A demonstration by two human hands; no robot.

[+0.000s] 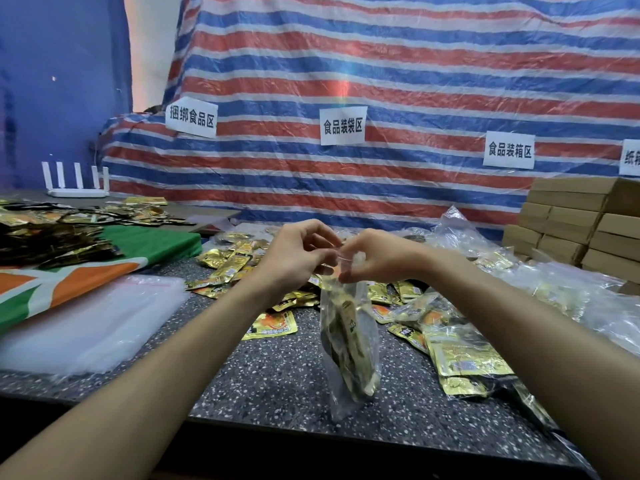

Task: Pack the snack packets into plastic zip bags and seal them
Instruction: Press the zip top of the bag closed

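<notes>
Your left hand [294,254] and right hand [377,258] are raised side by side above the speckled table [277,375]. The fingers of both are curled, and both pinch the top edge of one clear zip bag [349,344].

The bag hangs down from your fingers and contains gold snack packets. Whether its lower end touches the table cannot be told.

Loose snack packets [273,325] lie scattered on the table behind and beside the bag. Their printing is too blurred to read. Filled clear bags [460,351] lie to the right of the held bag. A stack of empty zip bags [90,323] lies flat to your left, beside a green, orange and white cloth [104,268].

A red, white and blue striped tarp [381,81] carries white paper signs:
- 捆绑食品区 [191,116], at left.
- 食品装袋区 [343,125], directly ahead of your hands.
- 食品装箱区 [509,150], at right, above stacked cardboard boxes [571,223].
- A fourth sign [631,157] is cut off by the frame edge.

A white router [78,183] with upright antennas stands at far left.
</notes>
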